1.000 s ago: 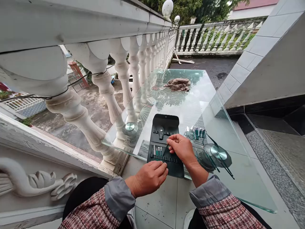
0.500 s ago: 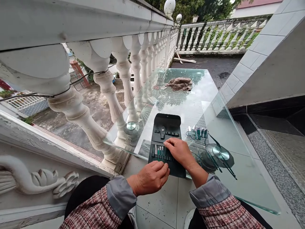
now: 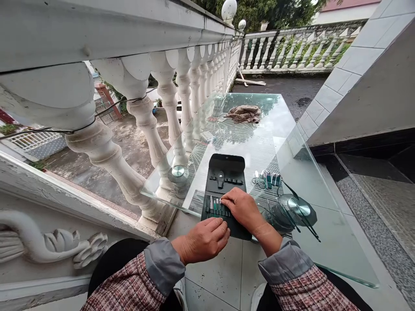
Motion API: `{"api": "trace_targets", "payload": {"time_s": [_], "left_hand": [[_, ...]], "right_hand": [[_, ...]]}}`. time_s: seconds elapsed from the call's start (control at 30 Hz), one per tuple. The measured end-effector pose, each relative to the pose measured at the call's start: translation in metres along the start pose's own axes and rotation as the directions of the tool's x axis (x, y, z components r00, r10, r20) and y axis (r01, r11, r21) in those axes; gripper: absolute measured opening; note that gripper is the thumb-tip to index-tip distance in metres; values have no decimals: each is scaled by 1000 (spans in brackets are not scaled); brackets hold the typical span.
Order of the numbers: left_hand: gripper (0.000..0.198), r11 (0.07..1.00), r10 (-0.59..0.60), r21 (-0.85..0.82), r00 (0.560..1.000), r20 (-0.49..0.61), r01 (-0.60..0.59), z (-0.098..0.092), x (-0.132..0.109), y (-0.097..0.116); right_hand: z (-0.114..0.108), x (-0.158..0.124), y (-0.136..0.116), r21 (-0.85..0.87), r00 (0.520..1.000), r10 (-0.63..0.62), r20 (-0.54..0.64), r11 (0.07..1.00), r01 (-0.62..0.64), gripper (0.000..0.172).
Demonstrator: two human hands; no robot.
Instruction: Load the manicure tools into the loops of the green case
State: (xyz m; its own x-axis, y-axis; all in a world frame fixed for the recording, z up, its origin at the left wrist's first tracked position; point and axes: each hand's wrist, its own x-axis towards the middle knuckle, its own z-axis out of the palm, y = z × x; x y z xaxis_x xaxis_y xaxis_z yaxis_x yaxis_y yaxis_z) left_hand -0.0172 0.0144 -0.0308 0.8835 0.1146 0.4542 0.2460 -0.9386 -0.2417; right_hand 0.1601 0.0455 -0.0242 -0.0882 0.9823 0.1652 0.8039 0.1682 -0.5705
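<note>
A black manicure case (image 3: 226, 163) lies unfolded at the near edge of the glass table. Slim manicure tools (image 3: 215, 207) with silver tips and green parts sit side by side in its lower loops; the upper loops hold no tools. My right hand (image 3: 241, 209) reaches over the case from the right, thumb and forefinger pinched on a slim tool at the end of the row, mostly hidden by the fingers. With its fingers curled, my left hand (image 3: 205, 239) grips the case's lower part, its fingertips just below the tools.
Nail clippers (image 3: 272, 179) and small scissors (image 3: 258, 183) lie right of the case. Several slim dark tools (image 3: 292, 216) lie nearer me. A crumpled brown cloth (image 3: 243, 114) rests toward the table's far end. White balusters (image 3: 167, 101) run along the left, close to the glass table (image 3: 343, 242).
My right fingertips have moved slightly down and closer to the row of tools, pinching at its right end. The left hand stays nearly in place.
</note>
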Motion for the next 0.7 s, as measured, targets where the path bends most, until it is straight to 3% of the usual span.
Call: {"api": "trace_targets", "payload": {"time_s": [0.13,0.23,0.3,0.37,0.43,0.5,0.57,0.63,0.7], "left_hand": [[21,996,-63,-64,998,9,64,-1,0,1],[21,966,-207,-168,977,-54,195,-3,1,0],[23,909,-369,-256,921,-125,330,-7,2,-3],[23,826,-527,-332,833,-170,455,-11,3,-7],[23,773,-605,-366,775,-180,519,-14,3,-9],[22,788,-588,-337,792,-163,516,-13,2,-9],[22,849,-501,-253,858,-111,463,-10,2,-6],[23,911,-390,-153,920,-17,383,-5,3,-3],[27,947,-309,-72,948,79,314,-1,5,-1]], "right_hand": [[3,-1,1,-6,1000,-3,-28,1000,3,16],[-3,-3,3,99,996,19,-90,995,-10,19],[-13,-6,5,195,985,48,-165,981,-16,22],[-28,-11,9,268,962,103,-253,963,-32,25],[-46,-17,15,331,921,200,-334,940,-83,30],[-64,-25,26,425,851,340,-400,892,-156,36],[-81,-32,40,516,770,464,-438,831,-207,40],[-95,-41,55,566,710,527,-467,795,-217,43],[-104,-49,69,554,675,557,-484,792,-256,43]]}}
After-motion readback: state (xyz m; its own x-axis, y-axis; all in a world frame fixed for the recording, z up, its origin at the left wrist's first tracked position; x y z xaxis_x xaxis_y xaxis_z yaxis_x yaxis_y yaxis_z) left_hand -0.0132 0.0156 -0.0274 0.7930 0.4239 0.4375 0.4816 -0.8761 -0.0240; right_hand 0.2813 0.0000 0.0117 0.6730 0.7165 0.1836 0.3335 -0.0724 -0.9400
